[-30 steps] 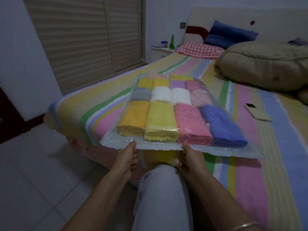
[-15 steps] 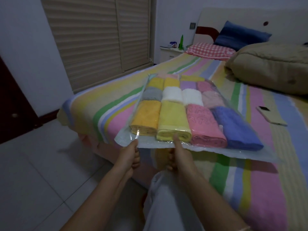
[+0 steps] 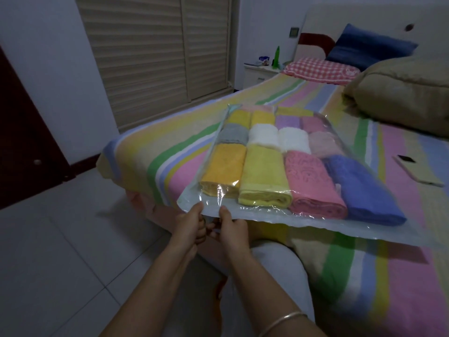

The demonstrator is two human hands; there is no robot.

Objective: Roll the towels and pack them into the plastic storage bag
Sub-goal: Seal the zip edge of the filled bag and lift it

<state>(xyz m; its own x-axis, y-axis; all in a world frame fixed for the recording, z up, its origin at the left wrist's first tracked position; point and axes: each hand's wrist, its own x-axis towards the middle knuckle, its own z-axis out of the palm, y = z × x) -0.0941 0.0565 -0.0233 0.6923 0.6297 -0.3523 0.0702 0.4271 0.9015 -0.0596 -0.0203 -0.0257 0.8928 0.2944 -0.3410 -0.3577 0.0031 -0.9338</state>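
Bag (image 3: 267, 216) edge between left hand (image 3: 188, 221) and right hand (image 3: 230, 226).

The plastic storage bag (image 3: 267, 216) is clear. Row at the bag's near edge, left to right: orange towel (image 3: 223, 170), yellow towel (image 3: 264, 176), pink towel (image 3: 313, 183) with embossed pattern, blue towel (image 3: 362, 188). The bedsheet (image 3: 170, 152) under the bag: pink, green, yellow, blue stripes. The pillow (image 3: 318, 69) beyond the bag: red-white check.

The left hand (image 3: 188, 221) and right hand (image 3: 232, 226) pinch the near edge of the clear bag (image 3: 303, 221), side by side at its left corner. The bag lies on the striped bed (image 3: 167, 152), with that edge past the mattress. Inside, rolled towels (image 3: 264, 176) sit in rows, the nearest orange, yellow, pink and blue. A phone (image 3: 418, 170) lies to the right.
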